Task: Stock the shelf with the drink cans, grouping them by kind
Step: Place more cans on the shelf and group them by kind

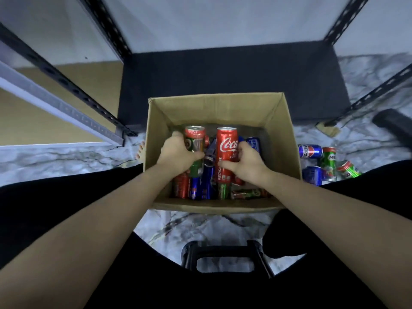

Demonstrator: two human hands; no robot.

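I'm gripping a red-green can [194,141] in my left hand [178,156] and a Coca-Cola can [226,150] in my right hand [247,162], both wrapped mid-body near the box's [287,139] far wall; likely rigid, smooth, slippery.

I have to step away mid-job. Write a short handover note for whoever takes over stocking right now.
Left hand grips a red-and-green can; right hand grips a Coca-Cola can. Both cans are upright over the cardboard box, which holds many mixed cans.
A few Pepsi and Milo cans lie on the floor right of the box.
Done: nothing on the dark shelf in view.
Left: shelve both held cans in separate groups, then empty the box and floor pile by kind.
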